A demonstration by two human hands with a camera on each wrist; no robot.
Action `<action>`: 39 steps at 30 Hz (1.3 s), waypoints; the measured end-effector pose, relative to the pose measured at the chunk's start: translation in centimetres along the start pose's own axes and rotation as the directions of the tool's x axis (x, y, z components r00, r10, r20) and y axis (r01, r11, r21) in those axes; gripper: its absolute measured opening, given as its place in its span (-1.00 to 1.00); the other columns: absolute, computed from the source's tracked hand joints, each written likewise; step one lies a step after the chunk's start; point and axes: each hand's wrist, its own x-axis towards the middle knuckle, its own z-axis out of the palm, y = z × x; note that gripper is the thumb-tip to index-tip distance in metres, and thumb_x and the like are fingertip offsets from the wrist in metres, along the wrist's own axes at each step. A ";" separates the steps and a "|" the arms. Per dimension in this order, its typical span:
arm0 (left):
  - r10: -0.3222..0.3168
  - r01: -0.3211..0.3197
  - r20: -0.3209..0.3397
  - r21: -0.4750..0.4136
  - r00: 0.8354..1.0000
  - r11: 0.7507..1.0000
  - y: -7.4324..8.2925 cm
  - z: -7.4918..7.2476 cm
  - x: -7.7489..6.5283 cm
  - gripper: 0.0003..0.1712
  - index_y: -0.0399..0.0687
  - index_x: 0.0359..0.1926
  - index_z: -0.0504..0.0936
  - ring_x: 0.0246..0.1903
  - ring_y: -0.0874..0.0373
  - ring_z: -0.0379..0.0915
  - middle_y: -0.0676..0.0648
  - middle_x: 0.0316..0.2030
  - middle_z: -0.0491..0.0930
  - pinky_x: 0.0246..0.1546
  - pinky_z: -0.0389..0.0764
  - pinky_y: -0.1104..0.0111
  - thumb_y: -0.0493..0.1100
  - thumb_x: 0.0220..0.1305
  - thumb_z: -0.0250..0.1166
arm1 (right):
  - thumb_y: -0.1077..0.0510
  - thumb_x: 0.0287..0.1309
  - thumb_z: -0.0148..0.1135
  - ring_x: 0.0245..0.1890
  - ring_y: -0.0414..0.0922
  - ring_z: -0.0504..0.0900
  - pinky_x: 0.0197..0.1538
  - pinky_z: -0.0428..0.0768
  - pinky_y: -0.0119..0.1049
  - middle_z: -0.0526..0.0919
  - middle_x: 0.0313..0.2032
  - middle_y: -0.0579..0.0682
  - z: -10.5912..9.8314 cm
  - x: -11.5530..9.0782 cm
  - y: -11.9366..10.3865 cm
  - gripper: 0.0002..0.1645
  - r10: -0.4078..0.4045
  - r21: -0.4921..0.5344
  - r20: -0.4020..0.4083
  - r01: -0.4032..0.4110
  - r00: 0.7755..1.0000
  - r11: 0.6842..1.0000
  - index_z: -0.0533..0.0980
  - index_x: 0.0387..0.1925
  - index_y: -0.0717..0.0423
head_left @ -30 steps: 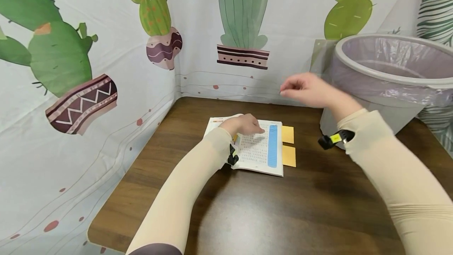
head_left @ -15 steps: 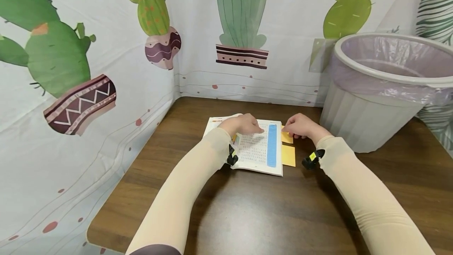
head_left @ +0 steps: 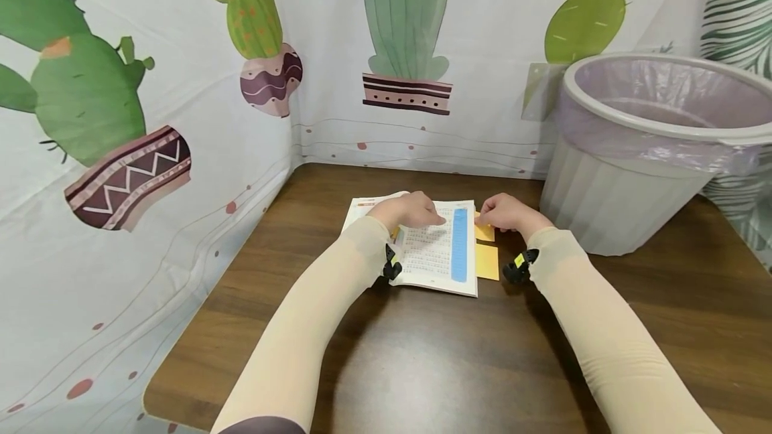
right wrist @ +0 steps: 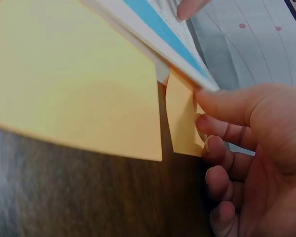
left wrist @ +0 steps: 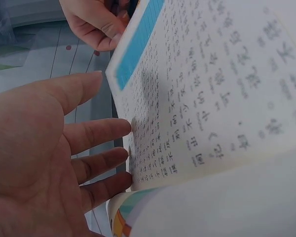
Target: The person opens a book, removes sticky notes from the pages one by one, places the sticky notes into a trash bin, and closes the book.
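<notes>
An open book (head_left: 431, 256) lies on the table, its printed right page marked by a blue strip (head_left: 460, 253). Across that page lies my left hand (head_left: 410, 209); in the left wrist view its fingers are spread and fairly straight, fingertips touching the page. Two yellow sticky notes stick out from the book's right edge. Thumb and forefinger of my right hand (head_left: 506, 211) pinch the upper sticky note (right wrist: 180, 118), which looks bent in the right wrist view. The lower sticky note (right wrist: 74, 84) hangs flat, untouched, nearer my body.
A grey trash bin (head_left: 609, 186) with a clear purplish liner stands right of my right hand. Behind the brown wooden table (head_left: 410, 353) hangs a white cloth (head_left: 332, 39) printed with cacti. The table's left edge runs beside that cloth.
My right hand has come down from beside the bin to the upper sticky note and now pinches it. The left hand has stayed on the page. The head view has shifted slightly.
</notes>
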 end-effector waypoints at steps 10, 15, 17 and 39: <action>0.010 -0.010 -0.021 -0.002 1.000 1.000 -0.4 -0.1 -0.1 -0.38 0.02 0.24 0.65 0.37 -0.03 0.42 -0.05 0.32 0.57 0.35 0.48 0.06 0.32 0.50 0.06 | 0.00 0.25 0.38 -0.47 -0.08 0.43 -0.35 0.37 -0.27 0.43 -0.58 -0.10 0.7 -0.5 -0.9 -0.68 -0.059 -0.047 -0.069 0.056 0.996 0.997 0.52 -0.47 0.10; 0.007 -0.007 -0.008 -0.007 1.000 1.000 -0.3 -0.1 -0.2 -0.39 0.04 0.22 0.66 0.33 0.00 0.44 -0.03 0.30 0.58 0.32 0.50 0.08 0.32 0.50 0.06 | -0.04 0.20 0.41 -0.44 -0.07 0.44 -0.33 0.38 -0.26 0.46 -0.55 -0.09 0.8 -0.8 -0.9 -0.68 -0.053 -0.055 -0.062 0.050 0.997 0.997 0.54 -0.44 0.09; 0.007 -0.008 -0.004 -0.008 1.000 1.000 -0.3 -0.1 -0.2 -0.41 0.04 0.17 0.68 0.26 0.03 0.47 -0.02 0.26 0.59 0.28 0.51 0.10 0.32 0.50 0.06 | -0.06 0.17 0.42 -0.45 -0.07 0.44 -0.34 0.38 -0.26 0.45 -0.56 -0.09 0.9 -0.7 -0.8 -0.66 -0.043 -0.064 -0.062 0.039 0.997 0.997 0.53 -0.44 0.08; 0.032 -0.032 -0.013 0.000 0.999 0.999 -0.1 0.2 -0.1 -0.49 0.03 -0.14 0.66 -0.03 0.06 0.47 -0.03 0.00 0.61 0.03 0.49 0.17 0.31 0.51 0.05 | -0.12 0.30 0.26 -0.55 -0.06 0.40 -0.41 0.33 -0.25 0.36 -0.64 -0.08 1.8 -1.0 -1.1 -0.58 -0.005 -0.179 -0.118 -0.016 0.993 0.984 0.40 -0.52 0.05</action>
